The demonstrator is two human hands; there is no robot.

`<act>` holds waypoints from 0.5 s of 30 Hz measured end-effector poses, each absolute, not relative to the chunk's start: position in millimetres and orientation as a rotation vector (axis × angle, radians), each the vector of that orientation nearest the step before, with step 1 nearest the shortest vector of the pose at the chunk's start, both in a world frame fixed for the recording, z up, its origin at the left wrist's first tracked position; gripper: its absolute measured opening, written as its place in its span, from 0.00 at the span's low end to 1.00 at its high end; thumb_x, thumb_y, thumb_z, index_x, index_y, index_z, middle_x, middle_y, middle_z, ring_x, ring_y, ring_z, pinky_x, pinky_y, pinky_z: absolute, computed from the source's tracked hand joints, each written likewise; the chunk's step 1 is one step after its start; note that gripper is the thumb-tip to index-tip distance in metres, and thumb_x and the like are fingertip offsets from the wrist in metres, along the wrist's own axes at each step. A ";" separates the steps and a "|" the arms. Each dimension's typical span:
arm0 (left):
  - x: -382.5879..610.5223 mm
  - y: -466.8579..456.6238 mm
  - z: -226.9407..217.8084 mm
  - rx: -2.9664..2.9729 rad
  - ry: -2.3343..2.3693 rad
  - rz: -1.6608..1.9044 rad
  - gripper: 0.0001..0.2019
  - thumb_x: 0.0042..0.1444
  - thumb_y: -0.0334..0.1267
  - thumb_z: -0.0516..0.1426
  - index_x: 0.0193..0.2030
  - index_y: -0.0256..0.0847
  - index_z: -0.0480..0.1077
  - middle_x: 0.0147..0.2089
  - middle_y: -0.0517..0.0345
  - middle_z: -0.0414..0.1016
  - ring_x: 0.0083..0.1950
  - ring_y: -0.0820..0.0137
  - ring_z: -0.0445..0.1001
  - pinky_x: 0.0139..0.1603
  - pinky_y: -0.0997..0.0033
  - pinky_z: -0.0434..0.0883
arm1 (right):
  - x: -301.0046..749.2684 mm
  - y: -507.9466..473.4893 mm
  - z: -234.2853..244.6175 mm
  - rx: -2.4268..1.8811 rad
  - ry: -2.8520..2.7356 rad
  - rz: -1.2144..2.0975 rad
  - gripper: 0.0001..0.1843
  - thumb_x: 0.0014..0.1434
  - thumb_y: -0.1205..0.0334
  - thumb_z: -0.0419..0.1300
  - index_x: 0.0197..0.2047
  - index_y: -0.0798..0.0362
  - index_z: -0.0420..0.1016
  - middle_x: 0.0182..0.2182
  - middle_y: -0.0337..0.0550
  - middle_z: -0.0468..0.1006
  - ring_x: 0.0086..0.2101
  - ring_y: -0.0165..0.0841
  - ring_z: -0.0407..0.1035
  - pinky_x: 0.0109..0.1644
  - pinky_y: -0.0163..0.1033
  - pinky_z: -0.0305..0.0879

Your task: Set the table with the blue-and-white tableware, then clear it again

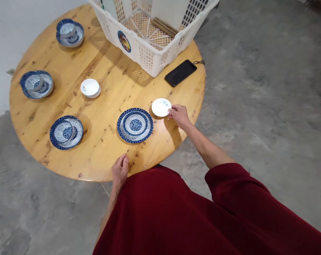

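Observation:
My right hand (178,115) pinches the right rim of a small white saucer (161,107) with a faint floral print. The saucer is just right of a blue-and-white patterned plate (135,125); whether it touches the table cannot be told. My left hand (120,168) rests at the near table edge, fingers curled in with nothing visible in them. Farther left, a small stack of white dishes (90,87) sits on the wooden table (104,141).
Three blue-and-white settings, each a glass bowl on a dish, stand at the left: near (66,132), middle (37,84) and far (70,33). A white plastic basket (149,58) covers the far side. A black phone (181,73) lies right of it.

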State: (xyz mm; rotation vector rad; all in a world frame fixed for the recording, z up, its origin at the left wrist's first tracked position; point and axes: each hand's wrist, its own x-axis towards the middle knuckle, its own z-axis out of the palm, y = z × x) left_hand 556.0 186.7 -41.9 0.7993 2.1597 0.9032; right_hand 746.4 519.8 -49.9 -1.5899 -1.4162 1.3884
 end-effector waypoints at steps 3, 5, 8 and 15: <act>555.5 187.0 -42.5 0.816 2.164 0.898 0.18 0.63 0.45 0.51 0.51 0.41 0.76 0.45 0.49 0.82 0.49 0.62 0.80 0.51 0.62 0.77 | 747.7 518.9 -49.8 -1.600 -1.426 1.374 0.11 0.46 0.65 0.55 0.33 0.56 0.75 0.23 0.38 0.74 0.25 0.31 0.69 0.33 0.38 0.71; 555.2 186.9 -43.6 0.820 2.166 0.904 0.17 0.63 0.45 0.52 0.50 0.41 0.77 0.44 0.50 0.82 0.49 0.62 0.80 0.51 0.61 0.77 | 749.0 517.9 -49.8 -1.603 -1.430 1.363 0.12 0.45 0.66 0.55 0.33 0.57 0.76 0.24 0.39 0.74 0.25 0.31 0.69 0.33 0.38 0.71; 555.0 186.9 -46.0 0.809 2.160 0.922 0.17 0.63 0.46 0.52 0.50 0.41 0.77 0.44 0.50 0.82 0.48 0.62 0.80 0.52 0.61 0.77 | 751.0 515.9 -49.7 -1.609 -1.427 1.364 0.12 0.44 0.67 0.54 0.32 0.57 0.76 0.24 0.39 0.75 0.24 0.31 0.68 0.32 0.38 0.71; 554.3 188.5 -49.3 0.770 2.135 0.955 0.18 0.62 0.46 0.53 0.50 0.40 0.77 0.45 0.48 0.82 0.51 0.61 0.79 0.54 0.61 0.75 | 753.7 513.1 -52.1 -1.600 -1.404 1.364 0.13 0.45 0.68 0.54 0.33 0.58 0.76 0.23 0.39 0.74 0.24 0.30 0.68 0.30 0.35 0.68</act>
